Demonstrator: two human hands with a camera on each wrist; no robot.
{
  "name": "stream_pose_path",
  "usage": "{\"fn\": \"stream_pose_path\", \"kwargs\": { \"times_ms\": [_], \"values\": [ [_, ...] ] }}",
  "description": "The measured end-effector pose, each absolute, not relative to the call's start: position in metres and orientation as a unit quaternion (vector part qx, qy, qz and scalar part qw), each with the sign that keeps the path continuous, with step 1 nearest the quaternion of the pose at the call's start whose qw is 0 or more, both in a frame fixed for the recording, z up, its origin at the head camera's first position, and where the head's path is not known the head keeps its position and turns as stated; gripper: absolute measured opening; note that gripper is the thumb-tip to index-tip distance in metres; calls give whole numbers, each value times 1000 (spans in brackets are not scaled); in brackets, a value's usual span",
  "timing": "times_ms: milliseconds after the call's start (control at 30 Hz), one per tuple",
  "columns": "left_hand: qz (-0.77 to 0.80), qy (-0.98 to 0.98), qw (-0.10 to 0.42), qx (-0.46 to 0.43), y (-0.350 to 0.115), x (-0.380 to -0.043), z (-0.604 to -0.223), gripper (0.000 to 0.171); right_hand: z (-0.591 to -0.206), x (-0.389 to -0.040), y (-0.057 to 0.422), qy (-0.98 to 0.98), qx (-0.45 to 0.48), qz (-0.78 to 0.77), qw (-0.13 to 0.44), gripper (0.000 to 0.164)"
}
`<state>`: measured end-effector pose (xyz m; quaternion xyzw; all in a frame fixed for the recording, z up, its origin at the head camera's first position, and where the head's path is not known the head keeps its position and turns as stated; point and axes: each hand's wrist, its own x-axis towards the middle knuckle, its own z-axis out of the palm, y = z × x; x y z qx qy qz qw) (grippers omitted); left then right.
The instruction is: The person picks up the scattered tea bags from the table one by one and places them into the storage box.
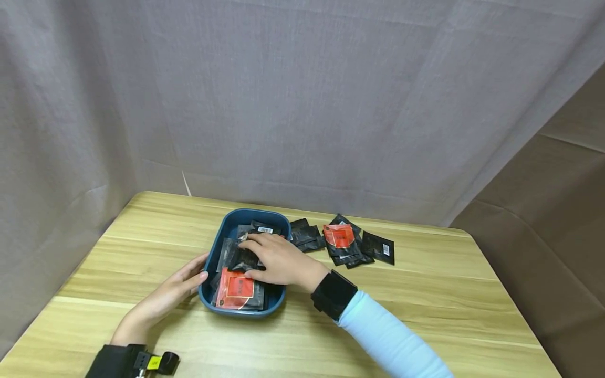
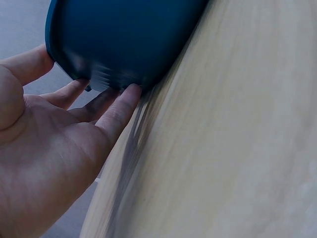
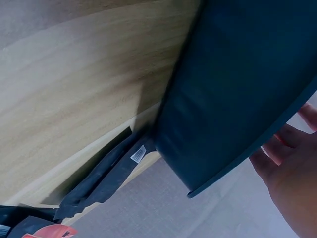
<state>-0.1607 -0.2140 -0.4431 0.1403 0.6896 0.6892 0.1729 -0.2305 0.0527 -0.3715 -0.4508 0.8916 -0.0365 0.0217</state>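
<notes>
A dark blue plastic bin (image 1: pixel 241 314) stands on the wooden table, holding several flat sachets. Outside its left side, my left hand (image 1: pixel 163 296) touches the bin with extended fingers; the left wrist view has its fingertips (image 2: pixel 130 94) against the outer wall. My right hand (image 1: pixel 279 260) reaches over the right rim, its thumb and fingers spread across a black sachet (image 1: pixel 243 260) inside. Whether they pinch it is hidden; in the right wrist view the fingertips disappear behind the rim. An orange-and-black sachet (image 1: pixel 238 289) lies face up nearest the bin's front.
Right of the bin lie some black sachets (image 1: pixel 307 237). Farther right is a loose pile topped by an orange-fronted sachet (image 1: pixel 338 236), with a black sachet (image 1: pixel 379 248) bearing a white label beside it. A grey cloth (image 1: pixel 302 115) hangs behind the table (image 1: pixel 425 310).
</notes>
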Motion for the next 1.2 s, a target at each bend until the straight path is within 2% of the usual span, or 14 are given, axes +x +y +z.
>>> {"fn": "stream_pose_path", "kwargs": {
  "times_ms": [300, 567, 800, 1000, 1200],
  "values": [
    [689, 689, 171, 142, -214, -161, -444, 64, -372, -234, 66, 896, -439, -64, 5, 66],
    [690, 689, 171, 143, -213, -163, -445, 64, -372, -245, 97, 902, -420, -95, -35, 66],
    [688, 691, 171, 140, -214, -163, -444, 65, -371, -255, 123, 923, -364, -119, -28, 65],
    [688, 692, 170, 138, -214, -163, -445, 65, -373, -267, 145, 931, -340, -121, -53, 63],
    [687, 694, 168, 138, -214, -163, -445, 65, -379, -272, 167, 942, -311, -118, -32, 66]
  ]
}}
